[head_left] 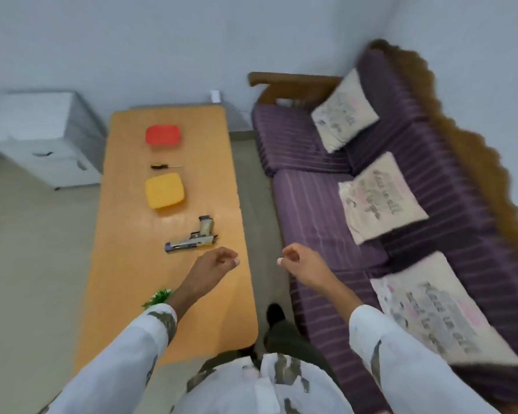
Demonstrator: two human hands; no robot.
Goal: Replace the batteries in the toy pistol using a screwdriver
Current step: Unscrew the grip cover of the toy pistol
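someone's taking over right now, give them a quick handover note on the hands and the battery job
Left hand: empty, loosely curled, above the table just short of the toy pistol.
Right hand: empty, loosely curled, past the table's edge.
Screwdriver lies between the red box and the yellow box.
Done: nothing visible. Left: everything; no batteries in view.

One toy pistol (pixel 192 239), one screwdriver (pixel 165 166), two boxes (pixel 163 135) (pixel 164 190) (red, yellow), three cushions (pixel 344 110) (pixel 380 195) (pixel 440 312).
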